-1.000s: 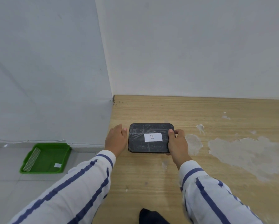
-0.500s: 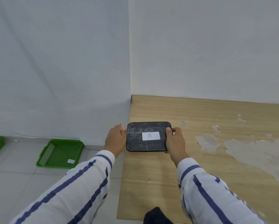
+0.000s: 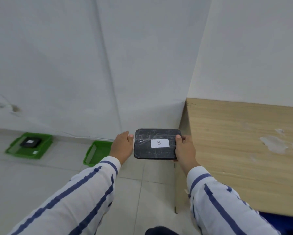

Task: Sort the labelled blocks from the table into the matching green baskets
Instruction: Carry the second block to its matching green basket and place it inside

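A flat black block point(image 3: 156, 144) with a white label marked "B" is held in the air just left of the wooden table point(image 3: 240, 150), over the tiled floor. My left hand point(image 3: 122, 146) presses its left side and my right hand point(image 3: 184, 150) grips its right side. On the floor by the wall stand two green baskets. The nearer green basket point(image 3: 95, 152) is partly hidden behind my left hand. The farther green basket point(image 3: 29, 145) holds another black block point(image 3: 30, 142) with a white label.
White walls meet in a corner above the table's far left end. The table top has pale worn patches point(image 3: 276, 143) on the right. Grey floor tiles lie between me and the baskets. A dark shape point(image 3: 159, 231) shows at the bottom edge.
The block has come off the table and moved left past its edge, held by both hands. My view has swung left, bringing a second basket with a block into sight.
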Demonstrator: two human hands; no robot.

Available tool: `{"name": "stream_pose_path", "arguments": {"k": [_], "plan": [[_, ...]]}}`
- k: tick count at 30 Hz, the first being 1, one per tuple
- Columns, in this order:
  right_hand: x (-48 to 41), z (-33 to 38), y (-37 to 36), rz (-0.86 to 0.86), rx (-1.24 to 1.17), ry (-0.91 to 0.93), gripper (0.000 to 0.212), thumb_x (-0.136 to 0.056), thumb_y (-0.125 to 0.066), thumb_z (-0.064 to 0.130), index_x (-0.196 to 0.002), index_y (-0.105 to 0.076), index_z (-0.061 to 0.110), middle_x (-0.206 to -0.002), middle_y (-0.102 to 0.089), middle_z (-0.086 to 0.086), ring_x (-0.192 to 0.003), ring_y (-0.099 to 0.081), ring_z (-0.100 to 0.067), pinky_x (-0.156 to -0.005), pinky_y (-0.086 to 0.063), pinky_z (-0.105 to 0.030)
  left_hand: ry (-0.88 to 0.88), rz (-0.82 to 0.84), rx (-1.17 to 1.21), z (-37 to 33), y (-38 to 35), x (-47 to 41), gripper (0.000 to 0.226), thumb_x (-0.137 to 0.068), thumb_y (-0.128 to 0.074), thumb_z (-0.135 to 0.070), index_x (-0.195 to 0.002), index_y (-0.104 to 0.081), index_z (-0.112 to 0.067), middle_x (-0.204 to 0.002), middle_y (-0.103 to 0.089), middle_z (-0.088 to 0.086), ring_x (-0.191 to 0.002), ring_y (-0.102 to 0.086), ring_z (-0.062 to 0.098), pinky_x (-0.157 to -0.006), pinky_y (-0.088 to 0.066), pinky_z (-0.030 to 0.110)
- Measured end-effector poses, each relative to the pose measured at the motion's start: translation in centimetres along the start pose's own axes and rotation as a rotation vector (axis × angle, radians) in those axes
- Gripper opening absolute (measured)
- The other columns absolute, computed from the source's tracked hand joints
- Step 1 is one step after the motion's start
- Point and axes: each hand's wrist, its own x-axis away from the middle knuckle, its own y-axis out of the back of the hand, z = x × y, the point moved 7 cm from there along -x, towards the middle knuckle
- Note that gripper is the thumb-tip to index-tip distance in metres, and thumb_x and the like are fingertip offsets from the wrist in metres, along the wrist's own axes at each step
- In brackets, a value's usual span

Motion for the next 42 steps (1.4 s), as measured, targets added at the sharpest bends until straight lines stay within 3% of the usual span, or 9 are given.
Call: {"name": "stream_pose_path", "arguments": {"k": [3, 7, 11, 16, 23, 28, 36, 40, 42], "plan": [[2.4, 1.5, -4.0, 0.041, -0.006, -0.015, 0.020, -0.096, -0.041, 0.039, -0.103, -0.041, 0.020, -0.083, -0.051, 0.005, -0.076, -0.055, -0.018, -0.063, -0.057, -0.039, 0.034, -0.022, -0.009, 3.7, 3.5, 0.6, 0.050, -0.098, -0.025, -0.037, -0.139, -0.036, -0.011, -0.145, -0.043, 0.010, -0.134, -0.037, 0.028, -0.108, -0.030, 0.039], [3.6, 3.5, -8.4, 0.064, 0.028, -0.004, 0.021, -0.096, -0.040, 0.040, -0.102, -0.042, 0.020, -0.082, -0.050, 0.006, -0.072, -0.055, -0.014, -0.053, -0.055, -0.034, 0.077, -0.039, 0.012, 7.7, 6.6, -0.1, 0.050, -0.098, -0.026, -0.036, -0.140, -0.036, -0.010, -0.148, -0.040, 0.010, -0.136, -0.035, 0.027, -0.111, -0.028, 0.039], [2.7, 4.6, -13.5, 0.090, 0.019, -0.017, 0.023, -0.096, -0.039, 0.041, -0.102, -0.042, 0.020, -0.084, -0.052, 0.003, -0.077, -0.058, -0.021, -0.056, -0.058, -0.039, 0.115, -0.052, 0.067, 11.3, 8.5, -2.2, 0.050, -0.098, -0.027, -0.038, -0.140, -0.037, -0.012, -0.147, -0.041, 0.009, -0.135, -0.037, 0.026, -0.110, -0.028, 0.038], [0.0, 5.2, -21.3, 0.139, 0.027, -0.046, 0.023, -0.096, -0.039, 0.043, -0.103, -0.041, 0.022, -0.084, -0.053, 0.002, -0.074, -0.057, -0.018, -0.050, -0.055, -0.033, 0.157, -0.074, 0.083, 16.4, 10.3, -6.8, 0.047, -0.097, -0.027, -0.037, -0.132, -0.044, -0.011, -0.139, -0.050, 0.011, -0.127, -0.045, 0.028, -0.100, -0.033, 0.033], [-5.4, 8.1, -31.0, 0.186, 0.083, -0.056, 0.023, -0.096, -0.038, 0.044, -0.105, -0.041, 0.023, -0.086, -0.054, 0.002, -0.075, -0.057, -0.017, -0.048, -0.052, -0.030, 0.225, -0.070, 0.064, 22.8, 14.0, -15.4, 0.048, -0.098, -0.026, -0.037, -0.135, -0.042, -0.010, -0.140, -0.048, 0.011, -0.129, -0.043, 0.028, -0.105, -0.033, 0.037], [-8.4, 11.0, -36.4, 0.177, 0.113, -0.048, 0.024, -0.095, -0.040, 0.043, -0.103, -0.043, 0.021, -0.088, -0.056, -0.003, -0.080, -0.060, -0.025, -0.072, -0.058, -0.050, 0.268, -0.033, 0.101, 25.9, 15.5, -20.4, 0.051, -0.098, -0.025, -0.039, -0.139, -0.037, -0.012, -0.145, -0.043, 0.009, -0.134, -0.038, 0.027, -0.109, -0.030, 0.039], [-10.0, 11.7, -44.8, 0.097, 0.082, -0.107, 0.022, -0.095, -0.040, 0.043, -0.103, -0.041, 0.022, -0.081, -0.052, 0.006, -0.077, -0.058, -0.021, -0.071, -0.058, -0.049, 0.179, 0.044, 0.054, 31.5, 18.6, -27.9, 0.051, -0.099, -0.025, -0.037, -0.141, -0.035, -0.010, -0.148, -0.039, 0.009, -0.136, -0.035, 0.025, -0.111, -0.026, 0.036], [-9.4, 12.0, -49.4, -0.018, 0.062, -0.151, 0.021, -0.095, -0.040, 0.044, -0.101, -0.041, 0.023, -0.083, -0.053, 0.001, -0.072, -0.053, -0.013, -0.061, -0.050, -0.035, 0.080, 0.121, -0.027, 34.8, 21.0, -32.4, 0.051, -0.099, -0.024, -0.037, -0.141, -0.035, -0.010, -0.147, -0.040, 0.010, -0.135, -0.036, 0.026, -0.111, -0.027, 0.037], [-9.0, 12.1, -51.7, -0.055, 0.060, -0.183, 0.022, -0.094, -0.040, 0.045, -0.101, -0.041, 0.024, -0.084, -0.054, 0.001, -0.074, -0.055, -0.015, -0.063, -0.050, -0.036, 0.030, 0.152, -0.067, 36.4, 22.2, -34.4, 0.049, -0.099, -0.025, -0.036, -0.138, -0.038, -0.010, -0.143, -0.045, 0.011, -0.131, -0.040, 0.027, -0.108, -0.031, 0.038]]}}
